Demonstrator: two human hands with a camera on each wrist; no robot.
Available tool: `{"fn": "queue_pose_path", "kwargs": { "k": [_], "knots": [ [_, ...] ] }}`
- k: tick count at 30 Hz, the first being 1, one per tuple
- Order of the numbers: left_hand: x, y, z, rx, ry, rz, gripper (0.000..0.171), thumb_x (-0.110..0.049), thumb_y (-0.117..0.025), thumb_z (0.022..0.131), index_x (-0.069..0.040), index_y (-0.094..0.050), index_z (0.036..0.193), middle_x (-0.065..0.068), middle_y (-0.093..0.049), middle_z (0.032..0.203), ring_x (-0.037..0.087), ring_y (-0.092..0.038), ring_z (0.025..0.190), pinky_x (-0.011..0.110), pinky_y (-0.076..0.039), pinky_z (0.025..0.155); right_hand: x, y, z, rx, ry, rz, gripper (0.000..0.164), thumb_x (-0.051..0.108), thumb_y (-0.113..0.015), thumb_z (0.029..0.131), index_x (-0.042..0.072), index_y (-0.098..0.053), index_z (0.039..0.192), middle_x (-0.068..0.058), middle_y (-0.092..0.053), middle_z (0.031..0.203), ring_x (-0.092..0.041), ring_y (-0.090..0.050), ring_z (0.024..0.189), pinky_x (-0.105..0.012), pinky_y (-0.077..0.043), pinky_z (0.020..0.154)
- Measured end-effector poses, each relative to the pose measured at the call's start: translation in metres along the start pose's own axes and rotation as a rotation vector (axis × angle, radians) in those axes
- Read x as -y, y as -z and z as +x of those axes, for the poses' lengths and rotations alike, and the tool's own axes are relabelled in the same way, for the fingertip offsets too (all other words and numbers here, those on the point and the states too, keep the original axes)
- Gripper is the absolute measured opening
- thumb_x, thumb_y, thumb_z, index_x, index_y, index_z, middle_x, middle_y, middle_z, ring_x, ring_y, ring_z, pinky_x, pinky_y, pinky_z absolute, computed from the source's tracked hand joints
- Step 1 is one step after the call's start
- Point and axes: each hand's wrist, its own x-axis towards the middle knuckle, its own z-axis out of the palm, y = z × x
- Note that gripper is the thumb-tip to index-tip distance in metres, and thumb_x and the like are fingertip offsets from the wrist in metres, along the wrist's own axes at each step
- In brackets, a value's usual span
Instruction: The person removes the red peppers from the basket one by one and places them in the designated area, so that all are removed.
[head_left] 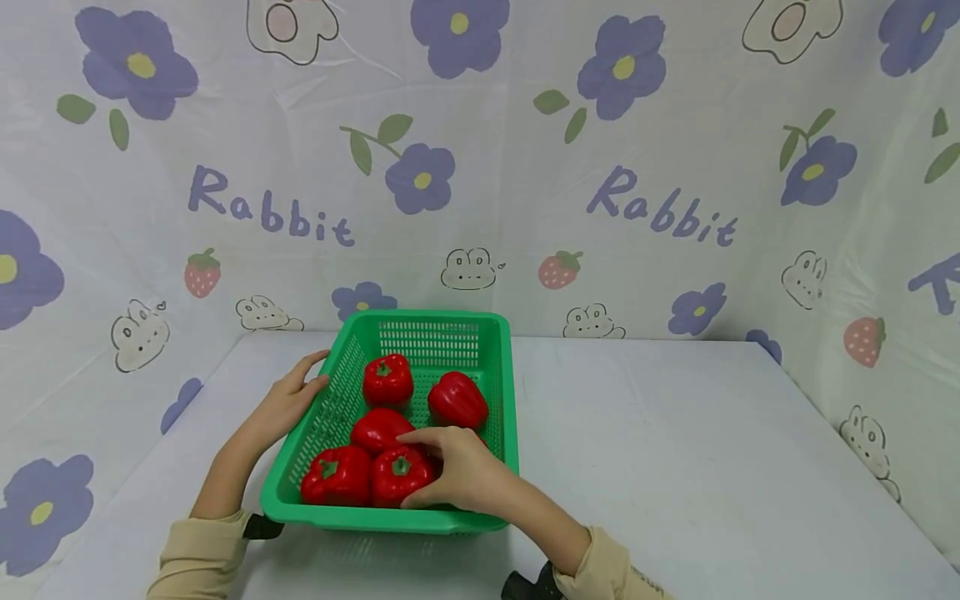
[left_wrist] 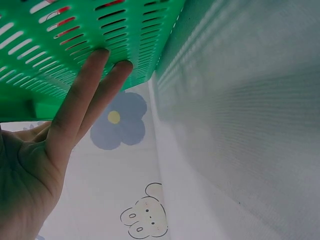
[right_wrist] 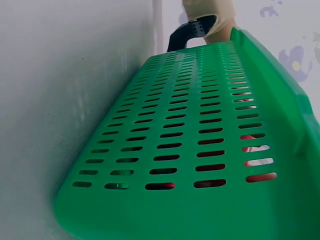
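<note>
A green plastic basket (head_left: 513,400) with slotted walls holds several red bell peppers, two of them farther back: one pepper (head_left: 387,379) at left and another (head_left: 458,400) at right. My right hand (head_left: 468,471) reaches over the near right part of the basket. Its thumb and fingers span the right side of a front bell pepper (head_left: 400,473), gripping it inside the basket. Beside that pepper sits another (head_left: 337,477), with one more (head_left: 380,431) just behind. Against the basket's left side rests my left hand (head_left: 288,402); in the left wrist view its straight fingers (left_wrist: 82,95) touch the slotted outer wall.
The basket stands on a white-covered table (head_left: 675,450), left of the middle. A patterned cloth (head_left: 495,175) with flowers and rabbits hangs behind and at the sides. The right wrist view is mostly filled by the basket's slotted outer wall (right_wrist: 185,120).
</note>
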Motion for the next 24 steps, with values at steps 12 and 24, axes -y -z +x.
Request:
{"fn": "queue_pose_path", "kwargs": {
  "k": [12, 24],
  "knots": [
    [-0.001, 0.000, -0.002, -0.001, 0.014, -0.003, 0.057, -0.035, -0.038, 0.106, -0.012, -0.021, 0.156, 0.030, -0.063, 0.118, 0.019, -0.070, 0.081, 0.032, -0.058, 0.068, 0.003, 0.009, -0.005, -0.057, 0.015, 0.102, 0.063, 0.020, -0.084, 0.077, 0.007, -0.059, 0.133, -0.008, -0.063, 0.130, -0.027, -0.060, 0.119, -0.036, -0.057, 0.087],
    [0.000, 0.000, 0.000, -0.006, 0.013, 0.012, 0.057, -0.034, -0.038, 0.106, -0.012, -0.021, 0.155, 0.029, -0.065, 0.116, 0.017, -0.070, 0.079, 0.032, -0.057, 0.067, 0.003, 0.028, -0.012, -0.135, -0.001, 0.201, 0.063, 0.020, -0.083, 0.078, 0.012, -0.058, 0.135, -0.011, -0.061, 0.133, -0.031, -0.060, 0.122, -0.042, -0.055, 0.091]
  ]
}}
